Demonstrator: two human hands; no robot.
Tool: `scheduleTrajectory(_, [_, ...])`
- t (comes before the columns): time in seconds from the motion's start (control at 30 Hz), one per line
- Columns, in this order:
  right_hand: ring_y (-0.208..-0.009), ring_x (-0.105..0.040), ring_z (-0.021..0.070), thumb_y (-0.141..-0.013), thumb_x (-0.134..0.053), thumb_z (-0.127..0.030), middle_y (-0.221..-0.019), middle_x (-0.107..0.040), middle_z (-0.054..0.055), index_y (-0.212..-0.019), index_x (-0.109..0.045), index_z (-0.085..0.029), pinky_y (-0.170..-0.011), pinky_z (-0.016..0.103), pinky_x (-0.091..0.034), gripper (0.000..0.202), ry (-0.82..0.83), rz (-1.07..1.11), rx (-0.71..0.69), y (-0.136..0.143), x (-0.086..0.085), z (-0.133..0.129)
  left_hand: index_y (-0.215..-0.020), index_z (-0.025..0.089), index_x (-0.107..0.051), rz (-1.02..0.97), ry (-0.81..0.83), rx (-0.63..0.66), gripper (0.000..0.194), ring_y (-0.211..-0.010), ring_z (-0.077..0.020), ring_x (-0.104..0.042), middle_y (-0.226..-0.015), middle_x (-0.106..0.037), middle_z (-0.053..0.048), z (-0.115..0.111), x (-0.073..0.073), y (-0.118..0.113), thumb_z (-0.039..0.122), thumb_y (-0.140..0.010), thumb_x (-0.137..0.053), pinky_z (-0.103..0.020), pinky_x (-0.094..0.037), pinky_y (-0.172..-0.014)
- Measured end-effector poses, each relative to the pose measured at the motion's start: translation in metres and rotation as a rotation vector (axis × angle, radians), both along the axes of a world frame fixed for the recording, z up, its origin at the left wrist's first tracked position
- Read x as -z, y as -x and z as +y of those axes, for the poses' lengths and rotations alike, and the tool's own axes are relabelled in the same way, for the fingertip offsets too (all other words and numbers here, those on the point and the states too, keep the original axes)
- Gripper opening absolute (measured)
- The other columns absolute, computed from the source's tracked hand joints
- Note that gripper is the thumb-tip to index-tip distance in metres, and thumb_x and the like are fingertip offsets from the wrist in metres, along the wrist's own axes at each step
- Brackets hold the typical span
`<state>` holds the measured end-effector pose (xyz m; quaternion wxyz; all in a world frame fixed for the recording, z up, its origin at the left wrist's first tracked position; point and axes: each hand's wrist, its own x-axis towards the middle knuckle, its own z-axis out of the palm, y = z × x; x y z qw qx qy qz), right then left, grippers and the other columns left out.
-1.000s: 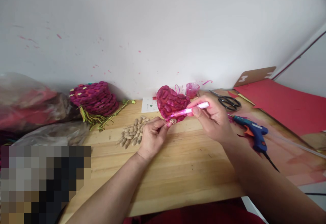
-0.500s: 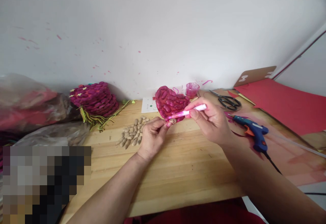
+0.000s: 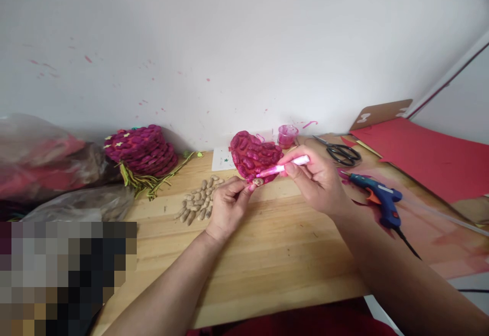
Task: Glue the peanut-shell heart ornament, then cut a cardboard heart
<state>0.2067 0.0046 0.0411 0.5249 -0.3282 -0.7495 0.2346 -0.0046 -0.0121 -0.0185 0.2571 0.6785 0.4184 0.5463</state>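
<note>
A red heart-shaped piece (image 3: 254, 153) covered in magenta, peanut-shaped lumps stands near the wall. My left hand (image 3: 229, 206) pinches its lower tip, where a tan unpainted peanut (image 3: 258, 181) sits by my fingertips. Between the thumb and fingers of my right hand (image 3: 315, 180) is a white brush (image 3: 292, 164) with a pink-stained end. That end points down-left and is close above the tan peanut; whether it touches is unclear. Left of my left hand lies a pile of plain peanuts (image 3: 196, 201). A clear cup with pink stains (image 3: 288, 134) stands behind the heart.
Black scissors (image 3: 344, 154) and a blue glue gun (image 3: 376, 193) lie right of my right hand, with red sheets (image 3: 435, 155) beyond. A stack of magenta lumpy pieces (image 3: 141, 150) with green cords and plastic bags (image 3: 42, 157) occupy the left. A white card (image 3: 221, 158) lies behind.
The heart-shaped piece has shifted slightly left, and the brush's pink end has moved slightly right and up along it. Both hands keep their grips.
</note>
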Motion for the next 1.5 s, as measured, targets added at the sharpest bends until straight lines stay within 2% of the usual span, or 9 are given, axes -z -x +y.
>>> scheduleTrajectory(0.2, [-0.082,-0.064,0.0166,-0.097,-0.061,-0.032,-0.094,-0.067,0.003,-0.103,-0.066,-0.023,-0.073,0.031,-0.049,0.012,0.023,0.059,-0.049,0.0012,-0.0008,-0.0006,-0.069,0.017,-0.070,-0.003,-0.011,0.018,0.026,-0.061,-0.0128,-0.048,-0.063,-0.053,0.000,-0.0006,-0.0006,0.0005,0.030,-0.092,-0.067,-0.027,-0.038,-0.062])
scheduleTrajectory(0.37, [-0.079,-0.064,0.0169,-0.097,-0.062,-0.034,-0.091,-0.067,0.004,-0.100,-0.066,-0.022,-0.070,0.030,-0.049,0.013,0.031,0.025,-0.006,0.0011,-0.0007,-0.0016,-0.071,0.017,-0.071,-0.007,-0.005,-0.002,0.027,-0.064,-0.0140,-0.050,-0.066,-0.057,-0.002,0.0004,-0.0001,0.0012,0.032,-0.093,-0.065,-0.027,-0.040,-0.064])
scheduleTrajectory(0.53, [-0.082,-0.064,0.0170,-0.097,-0.061,-0.032,-0.093,-0.066,0.004,-0.101,-0.066,-0.023,-0.072,0.031,-0.051,0.011,0.016,0.072,-0.035,0.0018,-0.0005,-0.0029,-0.076,0.018,-0.074,-0.001,-0.005,0.019,0.023,-0.067,-0.0150,-0.053,-0.070,-0.061,-0.003,0.0000,0.0002,0.0008,0.031,-0.093,-0.066,-0.028,-0.042,-0.067])
scheduleTrajectory(0.9, [-0.080,-0.063,0.0167,-0.097,-0.061,-0.033,-0.091,-0.066,0.004,-0.101,-0.066,-0.022,-0.071,0.030,-0.052,0.013,0.030,0.038,-0.011,0.0005,-0.0005,-0.0009,-0.075,0.017,-0.074,-0.028,0.006,0.022,0.024,-0.066,-0.0147,-0.053,-0.069,-0.060,-0.003,0.0013,0.0019,0.0012,0.032,-0.092,-0.067,-0.028,-0.042,-0.066])
scheduleTrajectory(1.1, [-0.085,-0.064,0.0175,-0.097,-0.060,-0.032,-0.095,-0.066,0.005,-0.103,-0.066,-0.023,-0.073,0.031,-0.053,0.012,0.037,0.059,-0.045,0.0016,0.0026,0.0006,-0.074,0.018,-0.074,-0.007,-0.010,0.027,0.024,-0.065,-0.0144,-0.051,-0.066,-0.058,-0.002,-0.0003,0.0012,0.0006,0.032,-0.091,-0.067,-0.027,-0.041,-0.064])
scheduleTrajectory(1.3, [-0.081,-0.064,0.0172,-0.097,-0.061,-0.033,-0.092,-0.065,0.004,-0.102,-0.066,-0.023,-0.070,0.030,-0.052,0.012,0.053,0.055,-0.027,0.0010,0.0041,0.0003,-0.076,0.018,-0.075,-0.036,0.021,0.013,0.024,-0.070,-0.0163,-0.056,-0.070,-0.063,-0.004,0.0015,0.0008,0.0015,0.035,-0.091,-0.067,-0.028,-0.043,-0.067])
scheduleTrajectory(1.5, [-0.081,-0.064,0.0168,-0.097,-0.060,-0.032,-0.094,-0.066,0.004,-0.102,-0.066,-0.023,-0.071,0.031,-0.052,0.012,0.022,0.062,-0.038,0.0028,0.0013,-0.0013,-0.073,0.018,-0.074,-0.014,0.006,0.024,0.025,-0.066,-0.0153,-0.052,-0.067,-0.060,-0.003,0.0007,-0.0007,0.0001,0.035,-0.091,-0.068,-0.028,-0.042,-0.066])
